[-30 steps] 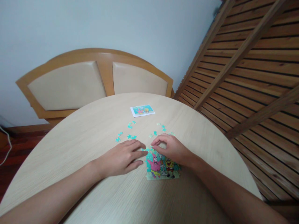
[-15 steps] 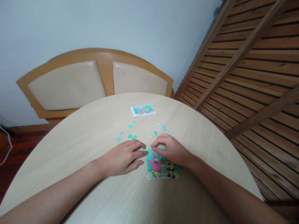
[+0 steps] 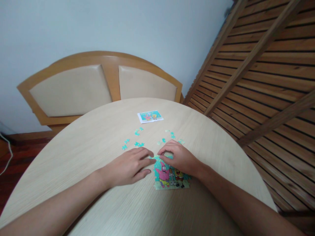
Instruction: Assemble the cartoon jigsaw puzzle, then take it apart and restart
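A partly built cartoon jigsaw puzzle (image 3: 170,177) lies on the round pale wooden table (image 3: 98,137). My left hand (image 3: 129,165) rests flat beside the puzzle's left edge, fingers stretched out, fingertips touching its upper left corner. My right hand (image 3: 179,157) sits over the puzzle's top edge with thumb and forefinger pinched together at the upper left corner; what they hold is too small to make out. Several loose teal puzzle pieces (image 3: 137,143) lie just beyond my hands.
A small reference picture card (image 3: 150,116) lies farther back on the table. A wooden bench with two cream cushioned panels (image 3: 98,87) stands behind the table against the wall. A slatted wooden frame (image 3: 265,65) leans at the right.
My right hand has crept slightly left along the puzzle's top edge, its pinch closing nearer my left fingertips. My left hand has stayed put.
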